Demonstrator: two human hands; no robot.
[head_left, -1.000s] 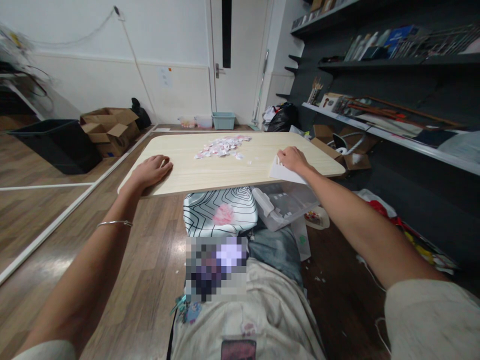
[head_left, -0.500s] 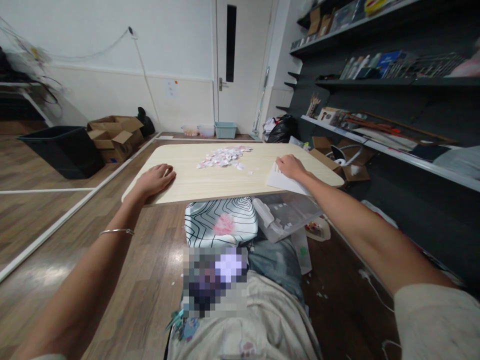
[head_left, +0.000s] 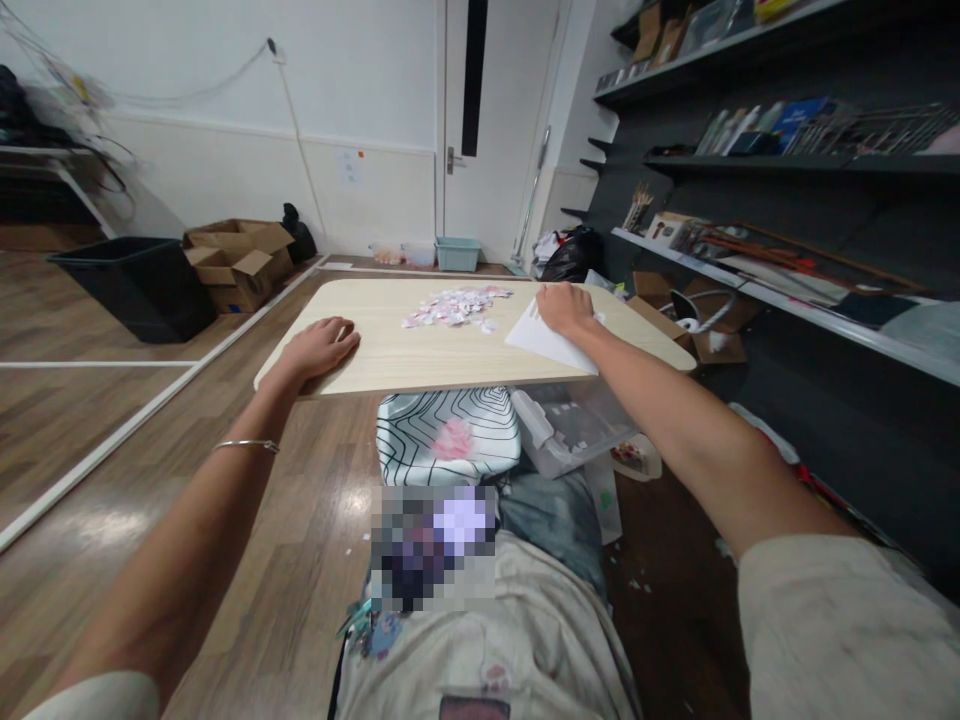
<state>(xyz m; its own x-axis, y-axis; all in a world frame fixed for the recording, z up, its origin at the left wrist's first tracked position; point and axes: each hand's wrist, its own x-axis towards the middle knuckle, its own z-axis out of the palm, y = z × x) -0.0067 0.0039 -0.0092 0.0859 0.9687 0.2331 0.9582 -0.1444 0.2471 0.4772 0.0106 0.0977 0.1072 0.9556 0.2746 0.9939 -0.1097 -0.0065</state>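
Note:
My left hand (head_left: 321, 346) lies on the left part of the pale wooden table (head_left: 420, 356), fingers loosely stretched with nothing visible in them. Closed fingers of my right hand (head_left: 564, 308) grip a sheet of white paper (head_left: 541, 342) by its far side. That sheet is low over the tabletop or on it; I cannot tell if it touches. Just left of its corner spreads a heap of small white and pinkish paper scraps (head_left: 456, 307). My thumb and the held edge are partly hidden.
Under the table's near edge are a patterned cushion (head_left: 442, 470) and a clear plastic box (head_left: 574, 430). Dark shelves (head_left: 795, 200) line the right side. A black bin (head_left: 142, 295) and cardboard boxes (head_left: 247, 275) stand at left. A blurred patch covers something on my lap.
My right hand has slid the sheet of white paper left and slightly away from me, nearer the scrap heap. My left hand stays resting on the table. The camera view has shifted slightly.

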